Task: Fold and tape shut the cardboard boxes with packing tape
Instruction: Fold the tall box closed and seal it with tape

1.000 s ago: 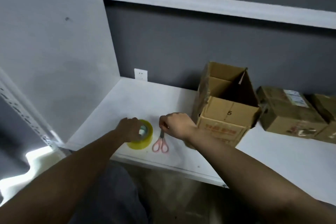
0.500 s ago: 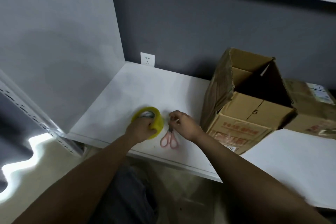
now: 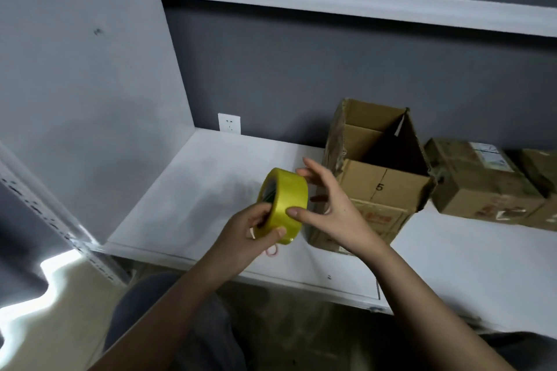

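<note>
Only a pink loop of the scissors [image 3: 272, 251] peeks out below the left hand [image 3: 247, 235]. The open box [image 3: 373, 181] near the bench [image 3: 180, 190] front edge reads "5"; its red print is illegible. The left hand's grip is closed around the yellow tape roll [image 3: 284, 205], raised above the bench; the right hand [image 3: 328, 205], fingers spread, touches it.
</note>
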{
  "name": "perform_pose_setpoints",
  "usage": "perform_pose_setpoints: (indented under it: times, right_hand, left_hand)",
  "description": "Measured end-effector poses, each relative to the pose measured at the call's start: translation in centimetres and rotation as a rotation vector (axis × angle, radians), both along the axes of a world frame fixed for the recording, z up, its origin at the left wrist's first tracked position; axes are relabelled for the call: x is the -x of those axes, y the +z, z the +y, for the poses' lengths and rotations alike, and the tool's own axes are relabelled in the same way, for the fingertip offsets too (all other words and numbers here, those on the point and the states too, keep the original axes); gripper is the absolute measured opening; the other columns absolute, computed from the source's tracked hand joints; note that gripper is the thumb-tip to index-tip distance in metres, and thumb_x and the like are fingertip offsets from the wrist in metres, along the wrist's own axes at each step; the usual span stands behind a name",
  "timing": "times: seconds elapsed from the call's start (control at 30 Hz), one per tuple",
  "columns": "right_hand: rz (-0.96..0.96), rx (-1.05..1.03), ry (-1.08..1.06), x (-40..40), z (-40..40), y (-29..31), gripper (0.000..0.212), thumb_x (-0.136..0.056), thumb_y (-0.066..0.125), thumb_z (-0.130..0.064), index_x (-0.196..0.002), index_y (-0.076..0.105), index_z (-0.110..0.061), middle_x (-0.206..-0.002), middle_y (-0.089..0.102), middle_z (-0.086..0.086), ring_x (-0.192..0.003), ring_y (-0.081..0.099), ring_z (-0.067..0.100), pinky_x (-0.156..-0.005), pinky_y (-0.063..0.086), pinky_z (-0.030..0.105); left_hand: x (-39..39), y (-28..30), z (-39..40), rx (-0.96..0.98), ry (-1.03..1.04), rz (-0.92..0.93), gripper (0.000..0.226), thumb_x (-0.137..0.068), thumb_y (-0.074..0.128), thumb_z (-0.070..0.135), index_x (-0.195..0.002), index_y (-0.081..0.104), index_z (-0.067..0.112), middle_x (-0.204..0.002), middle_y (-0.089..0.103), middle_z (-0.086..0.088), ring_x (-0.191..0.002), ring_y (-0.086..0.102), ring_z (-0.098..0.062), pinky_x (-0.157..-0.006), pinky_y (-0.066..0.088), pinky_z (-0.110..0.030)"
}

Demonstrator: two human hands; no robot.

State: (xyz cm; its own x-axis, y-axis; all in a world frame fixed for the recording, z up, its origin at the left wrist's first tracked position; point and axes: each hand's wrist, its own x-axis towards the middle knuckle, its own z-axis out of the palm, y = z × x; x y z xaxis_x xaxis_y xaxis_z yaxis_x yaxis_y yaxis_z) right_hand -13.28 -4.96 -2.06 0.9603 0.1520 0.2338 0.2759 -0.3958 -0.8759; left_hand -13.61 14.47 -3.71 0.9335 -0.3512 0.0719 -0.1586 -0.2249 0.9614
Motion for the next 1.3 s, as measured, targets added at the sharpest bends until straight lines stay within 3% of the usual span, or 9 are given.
perform_pose_setpoints:
  times: [0.13,0.3,0.47,0.6,0.73,0.87,0.97,1.03,1.3]
  right_hand:
    - [-0.179,-0.02,-0.125,2.0,-1.2,1.9,0.035,-0.082,0.069,-0.032,-0.115,0.064,-0.021,-0.12,0.057,-0.008,-0.117,0.051,0.004,-0.091,0.042,0.015]
    - [-0.402,-0.024,-0.253,3.3,-2.6,2.5,0.009,-0.086,0.068,-0.013,-0.094,0.071,-0.016,-0.105,0.066,-0.003,-0.107,0.06,0.014,-0.09,0.05,0.036]
    - [-0.511,-0.007,-0.29,4.4,-3.6,3.1,0.005,-0.085,0.069,-0.012,-0.09,0.07,-0.013,-0.103,0.066,-0.001,-0.103,0.061,0.02,-0.085,0.05,0.044]
    - [-0.622,0.109,-0.303,5.5,-4.0,3.3,0.006,-0.085,0.068,-0.015,-0.088,0.07,-0.01,-0.104,0.065,-0.001,-0.103,0.06,0.018,-0.085,0.048,0.038]
    - [-0.693,0.205,-0.338,6.3,-4.3,3.4,0.007,-0.086,0.067,-0.015,-0.086,0.071,-0.009,-0.103,0.066,0.0,-0.099,0.059,0.018,-0.086,0.045,0.029]
    - [-0.735,0.284,-0.348,6.7,-4.7,3.7,0.004,-0.085,0.07,-0.012,-0.088,0.072,-0.009,-0.102,0.067,0.001,-0.097,0.058,0.018,-0.087,0.043,0.025]
    - [-0.708,0.375,-0.371,6.9,-4.6,3.9,0.024,-0.087,0.069,-0.021,-0.11,0.069,-0.012,-0.106,0.064,-0.001,-0.1,0.053,0.014,-0.089,0.039,0.019]
    - [-0.653,0.409,-0.389,6.9,-4.4,4.2,0.035,-0.088,0.065,-0.031,-0.12,0.065,-0.015,-0.112,0.059,-0.003,-0.104,0.047,0.01,-0.091,0.034,0.014]
    - [-0.567,0.253,-0.369,7.1,-4.1,4.6,0.02,-0.084,0.066,-0.033,-0.098,0.073,-0.02,-0.105,0.058,-0.007,-0.104,0.046,0.009,-0.089,0.034,0.014]
  left_hand:
    - [1.4,2.0,-1.6,0.012,-0.063,-0.037,0.032,-0.085,0.069,0.007,-0.094,0.057,0.035,-0.088,0.064,0.034,-0.089,0.06,0.013,-0.069,0.05,-0.009]
    - [2.5,3.7,-3.7,-0.015,-0.125,-0.104,0.035,-0.086,0.067,0.009,-0.096,0.053,0.039,-0.089,0.058,0.044,-0.091,0.055,0.02,-0.074,0.045,-0.003]
    - [3.1,4.5,-5.4,0.041,-0.138,-0.079,0.032,-0.086,0.066,0.007,-0.095,0.055,0.035,-0.088,0.065,0.032,-0.087,0.058,0.017,-0.07,0.046,-0.005]
    - [3.5,4.9,-6.4,0.121,-0.132,-0.041,0.024,-0.088,0.064,0.008,-0.1,0.058,0.027,-0.099,0.069,0.008,-0.086,0.064,0.002,-0.059,0.047,-0.011]
    - [3.9,5.3,-7.1,0.18,-0.17,-0.009,0.022,-0.089,0.061,0.004,-0.102,0.059,0.021,-0.099,0.068,-0.003,-0.076,0.062,0.004,-0.051,0.042,-0.007]
    - [4.0,5.5,-7.5,0.206,-0.18,-0.001,0.023,-0.09,0.06,0.003,-0.101,0.058,0.022,-0.096,0.069,0.004,-0.083,0.065,0.002,-0.061,0.047,-0.009]
    - [4.2,5.6,-7.8,0.219,-0.175,0.022,0.021,-0.091,0.058,0.003,-0.1,0.057,0.022,-0.089,0.069,0.006,-0.079,0.064,0.004,-0.056,0.045,-0.007]
    - [4.1,5.5,-7.9,0.201,-0.175,0.0,0.022,-0.091,0.059,0.005,-0.101,0.057,0.024,-0.093,0.07,0.006,-0.087,0.065,0.001,-0.068,0.049,-0.011]
    - [4.1,5.1,-7.7,0.184,-0.185,-0.016,0.023,-0.092,0.059,0.011,-0.107,0.055,0.027,-0.104,0.067,0.018,-0.099,0.064,-0.002,-0.077,0.053,-0.018]
